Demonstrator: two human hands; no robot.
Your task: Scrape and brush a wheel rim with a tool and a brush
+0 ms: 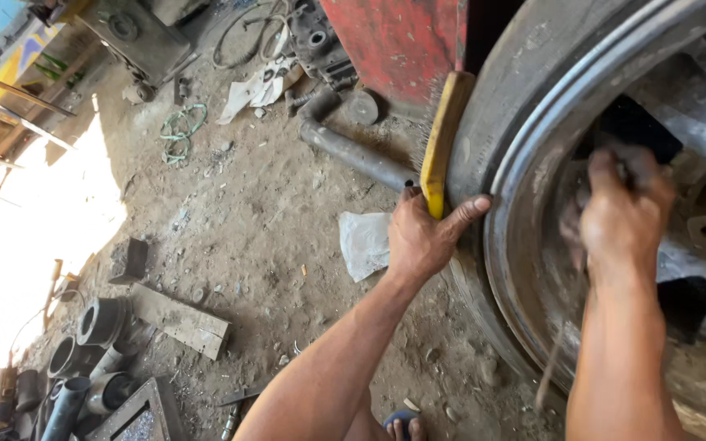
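**Brush in one hand, the other inside the wheel**

Off at nine o'clock a wooden plank (180,320) lies on the dirt floor (271,212), a white rag (364,242) nearer in. My left hand (422,237) is closed around the yellow-handled wire brush (443,139), bristles at twelve o'clock, thumb pressed on the tyre (492,106). At three o'clock my right hand (623,214) is a blur inside the metal rim (525,245); I cannot tell its grip. I judge I'm mid-scrub; next calls for steady bracing.

The brush (444,139) stands in the left grip (422,241) against the tyre (500,90); the right grip (624,216) sits further right, inside the wheel rim (525,245).
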